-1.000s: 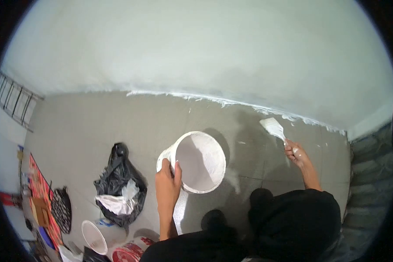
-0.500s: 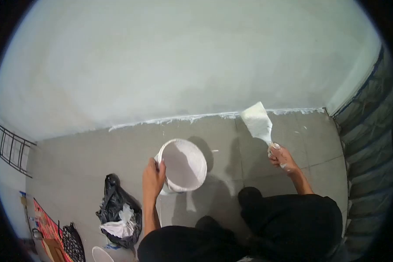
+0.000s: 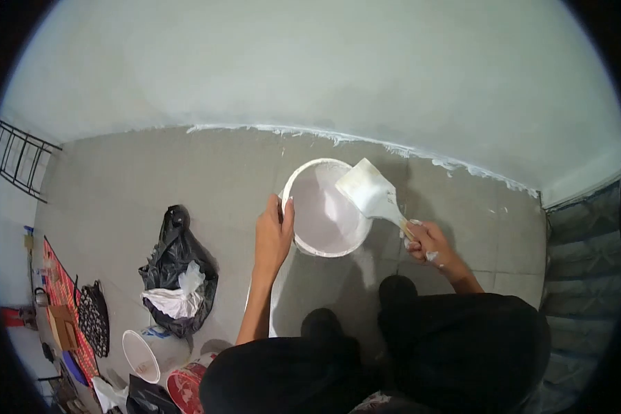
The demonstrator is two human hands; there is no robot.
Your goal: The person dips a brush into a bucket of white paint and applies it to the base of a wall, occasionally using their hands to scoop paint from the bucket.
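Observation:
My left hand (image 3: 274,234) grips the rim of a white bucket (image 3: 309,207) at its left side. The bucket is tilted so its mouth faces up toward me, and a pale coating lines the inside. My right hand (image 3: 431,248), smeared with white paint, is closed around the handle of a wide paintbrush (image 3: 374,194). White paint covers the brush head, which overlaps the right part of the bucket's mouth; I cannot tell whether it touches the rim. Beyond both hands, a ragged white paint strip (image 3: 338,136) runs along the foot of the wall (image 3: 324,62).
On the grey tiled floor (image 3: 228,165), a black plastic bag (image 3: 176,248) lies to the left. Closer are a clear bucket (image 3: 148,352) and a red bucket (image 3: 186,386). A metal rack (image 3: 24,159) stands far left; a metal shutter (image 3: 583,276) borders the right.
The paintbrush has moved left from near the wall's foot to over the bucket's mouth. The view has shifted, and the bucket now appears higher and further right, still in my left hand.

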